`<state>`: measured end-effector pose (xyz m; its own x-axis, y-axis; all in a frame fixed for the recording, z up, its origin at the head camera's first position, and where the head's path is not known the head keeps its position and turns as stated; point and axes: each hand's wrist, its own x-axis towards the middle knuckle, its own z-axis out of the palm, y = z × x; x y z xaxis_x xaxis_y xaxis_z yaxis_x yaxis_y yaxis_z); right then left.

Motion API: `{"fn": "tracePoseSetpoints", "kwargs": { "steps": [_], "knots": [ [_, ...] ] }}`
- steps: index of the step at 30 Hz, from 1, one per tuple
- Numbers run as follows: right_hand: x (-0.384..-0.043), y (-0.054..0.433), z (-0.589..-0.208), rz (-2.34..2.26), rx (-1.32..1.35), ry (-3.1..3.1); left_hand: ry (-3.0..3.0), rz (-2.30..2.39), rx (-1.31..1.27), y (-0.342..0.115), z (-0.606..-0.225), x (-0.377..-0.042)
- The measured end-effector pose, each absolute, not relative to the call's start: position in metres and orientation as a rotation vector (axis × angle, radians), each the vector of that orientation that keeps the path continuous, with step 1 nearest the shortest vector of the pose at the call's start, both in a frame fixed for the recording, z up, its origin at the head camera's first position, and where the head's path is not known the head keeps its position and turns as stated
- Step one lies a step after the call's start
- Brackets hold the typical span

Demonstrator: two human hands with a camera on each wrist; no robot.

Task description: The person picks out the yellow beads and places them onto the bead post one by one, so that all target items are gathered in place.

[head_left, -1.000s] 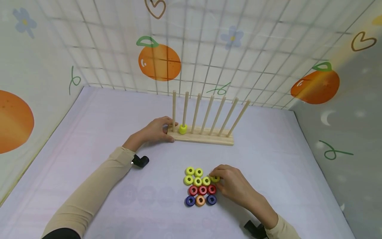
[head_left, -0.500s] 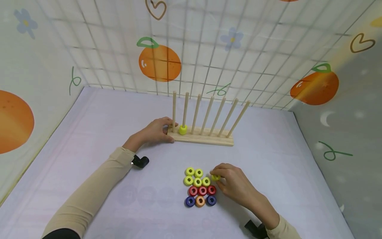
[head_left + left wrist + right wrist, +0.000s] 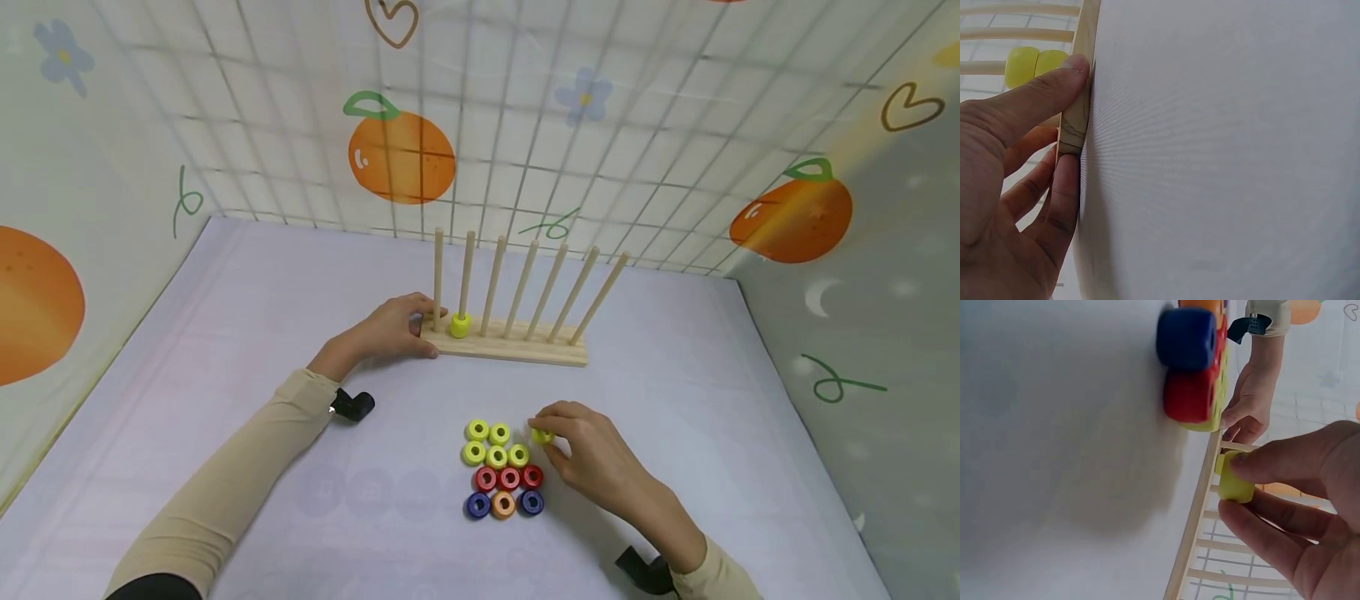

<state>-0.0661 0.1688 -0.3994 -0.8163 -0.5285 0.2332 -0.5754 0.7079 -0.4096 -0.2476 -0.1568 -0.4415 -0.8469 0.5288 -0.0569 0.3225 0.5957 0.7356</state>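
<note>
A wooden peg rack (image 3: 517,348) with several upright dowels stands toward the back of the table. My left hand (image 3: 393,327) grips its left end, thumb along the front edge in the left wrist view. Two yellow beads (image 3: 1036,67) sit stacked at the bottom of the second dowel from the left. My right hand (image 3: 600,454) pinches another yellow bead (image 3: 1235,479) between thumb and fingers, just right of the loose beads. Those lie in rows: several yellow beads (image 3: 497,457), three red beads (image 3: 509,478), two blue beads (image 3: 478,505) and an orange bead (image 3: 503,504).
A pale cloth (image 3: 315,500) covers the table. Behind it hangs a printed curtain (image 3: 510,158) over a wire grid, with more cloth walls at left and right. Black wrist-camera mounts (image 3: 352,405) stick out from both sleeves.
My right hand has drawn its yellow bead away from the end of the yellow row, up and slightly toward the rack. My left hand and the rack have stayed put.
</note>
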Motion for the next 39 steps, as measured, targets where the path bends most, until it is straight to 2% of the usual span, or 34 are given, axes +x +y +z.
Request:
{"fn": "tracePoseSetpoints", "kwargs": {
  "steps": [39],
  "knots": [
    [-0.079, 0.162, -0.371, 0.704, 1.007, -2.606, 2.562, 1.099, 0.704, -0.157, -0.442, -0.248]
  ]
}}
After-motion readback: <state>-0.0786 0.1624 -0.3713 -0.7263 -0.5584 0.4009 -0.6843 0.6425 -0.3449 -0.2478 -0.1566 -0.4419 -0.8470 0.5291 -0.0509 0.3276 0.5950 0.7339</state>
